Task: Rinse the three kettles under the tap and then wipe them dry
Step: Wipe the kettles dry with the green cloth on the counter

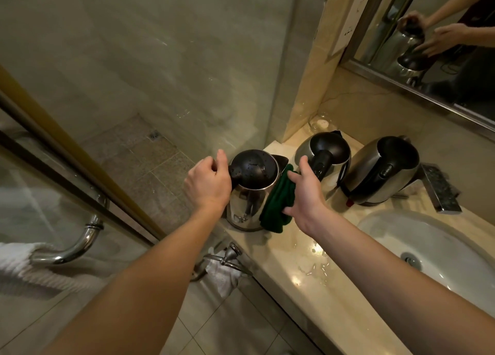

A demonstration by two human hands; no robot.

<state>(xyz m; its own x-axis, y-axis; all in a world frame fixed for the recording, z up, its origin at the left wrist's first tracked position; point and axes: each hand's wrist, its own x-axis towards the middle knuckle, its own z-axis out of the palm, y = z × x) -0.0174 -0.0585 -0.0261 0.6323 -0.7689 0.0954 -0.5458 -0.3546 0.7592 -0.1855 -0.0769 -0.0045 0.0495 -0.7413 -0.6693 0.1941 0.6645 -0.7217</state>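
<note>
Fingers (pixel 293 179) of the right hand (pixel 308 193) are clamping a green cloth (pixel 278 202) against the nearest kettle (pixel 249 202), which is standing at the counter's (pixel 308 261) left end. The left hand (pixel 207 183) is curling round its handle, which is mostly hidden. Wiping seems to be going on, and turning the kettle looks next. The middle kettle (pixel 324 156) and far kettle (pixel 383 172) are sitting beside it, their dryness hard to judge.

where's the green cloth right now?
Head view, centre: the green cloth is held by the right hand against the right side of the leftmost kettle, at the counter's left end, just left of the middle kettle.
</note>
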